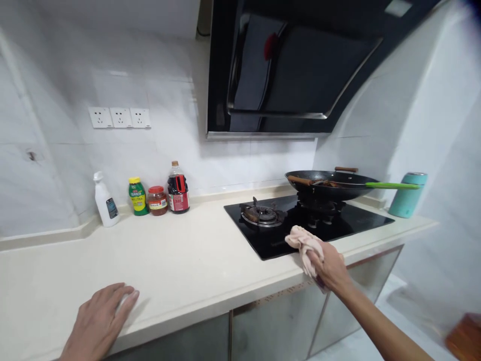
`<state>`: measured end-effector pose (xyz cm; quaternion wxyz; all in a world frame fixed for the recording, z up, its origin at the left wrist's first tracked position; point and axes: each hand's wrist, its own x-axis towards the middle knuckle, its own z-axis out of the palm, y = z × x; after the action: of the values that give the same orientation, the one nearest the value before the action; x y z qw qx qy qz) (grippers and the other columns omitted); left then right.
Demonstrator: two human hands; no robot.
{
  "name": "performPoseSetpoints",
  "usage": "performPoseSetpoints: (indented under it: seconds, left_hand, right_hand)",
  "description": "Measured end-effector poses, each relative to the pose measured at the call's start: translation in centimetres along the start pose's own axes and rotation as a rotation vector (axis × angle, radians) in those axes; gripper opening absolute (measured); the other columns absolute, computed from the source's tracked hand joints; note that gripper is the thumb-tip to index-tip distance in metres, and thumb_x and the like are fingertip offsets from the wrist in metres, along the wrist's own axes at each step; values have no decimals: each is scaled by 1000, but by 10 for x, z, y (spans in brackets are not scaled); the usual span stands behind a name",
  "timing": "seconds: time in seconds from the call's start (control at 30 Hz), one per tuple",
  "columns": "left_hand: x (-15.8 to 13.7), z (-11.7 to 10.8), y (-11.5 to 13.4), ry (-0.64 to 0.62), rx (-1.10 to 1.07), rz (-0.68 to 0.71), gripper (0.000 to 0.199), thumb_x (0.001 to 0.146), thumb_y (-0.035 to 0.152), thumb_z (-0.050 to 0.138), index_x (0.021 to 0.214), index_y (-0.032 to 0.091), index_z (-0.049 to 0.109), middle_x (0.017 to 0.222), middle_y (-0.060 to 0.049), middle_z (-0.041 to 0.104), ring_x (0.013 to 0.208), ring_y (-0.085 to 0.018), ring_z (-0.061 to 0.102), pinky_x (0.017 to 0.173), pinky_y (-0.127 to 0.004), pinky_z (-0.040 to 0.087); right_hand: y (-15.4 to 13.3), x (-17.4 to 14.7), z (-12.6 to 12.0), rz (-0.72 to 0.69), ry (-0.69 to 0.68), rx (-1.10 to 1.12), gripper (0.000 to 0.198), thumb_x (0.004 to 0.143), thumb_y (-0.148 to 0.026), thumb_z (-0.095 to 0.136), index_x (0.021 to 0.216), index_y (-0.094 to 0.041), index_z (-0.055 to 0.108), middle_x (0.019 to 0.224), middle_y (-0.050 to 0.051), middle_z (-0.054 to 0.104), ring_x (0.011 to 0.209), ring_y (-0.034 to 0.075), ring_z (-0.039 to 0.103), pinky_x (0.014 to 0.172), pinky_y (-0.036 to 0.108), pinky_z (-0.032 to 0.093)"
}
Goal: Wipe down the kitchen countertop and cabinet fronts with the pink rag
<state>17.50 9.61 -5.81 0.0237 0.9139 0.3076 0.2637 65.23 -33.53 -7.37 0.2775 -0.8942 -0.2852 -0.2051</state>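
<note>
My right hand (330, 265) is closed round a crumpled pale pink cloth (306, 245), at the front edge of the black glass gas hob (272, 245). Part of the cloth hangs down below the hand, by the counter's edge. At the lower left, my left hand (99, 316) rests on the cream countertop (180, 271) with its fingers stretched out and nothing in them. The left burner (264, 214) of the hob is bare. On the right burner stands a black wok (338, 189) with wooden handles, and a green-handled utensil (393, 185) lies across it.
Along the back wall stand a white spray bottle (106, 200), a green bottle with a yellow cap (138, 197), a red-lidded jar (157, 200) and a dark sauce bottle (178, 189). A turquoise container (409, 195) is right of the hob. A black range hood (293, 70) overhangs it.
</note>
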Motion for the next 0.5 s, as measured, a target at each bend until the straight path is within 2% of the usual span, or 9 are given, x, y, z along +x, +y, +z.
performPoseSetpoints:
  seconds: [0.1,0.23,0.3,0.37,0.5]
  left_hand:
    - [0,2,-1,-3,-1,5,49,93,60,40,109,29,74,123,-6,70,119,-29,61,100,-45,47]
    - [0,2,-1,1,8,16,49,93,60,40,109,29,74,123,-6,70,118,-29,61,99,-45,48]
    - [0,2,-1,-1,11,7,50,92,61,40,108,29,74,123,-7,71,118,-29,61,99,-46,48]
    - [0,2,-1,-6,15,-10,51,91,63,40,108,30,75,123,-7,71,118,-30,62,99,-47,49]
    - [-1,9,-8,9,12,-15,52,90,66,42,109,31,75,125,-6,71,121,-30,61,103,-49,48]
  right_hand:
    - [-28,27,-5,51,-9,16,62,97,-51,21,140,-21,54,132,13,63,120,29,57,98,39,43]
    - [-83,49,8,-23,-201,-234,50,97,-53,33,128,-28,63,138,11,60,124,35,52,102,54,35]
    - [-108,50,17,-95,-262,-288,45,97,-51,36,124,-30,65,138,11,60,124,36,51,102,59,31]
    - [-130,45,26,-199,-312,-296,46,98,-50,35,128,-29,63,136,12,61,122,35,53,102,57,31]
    - [-163,39,39,-489,-374,-195,49,98,-48,38,138,-26,56,144,13,57,125,33,50,104,52,30]
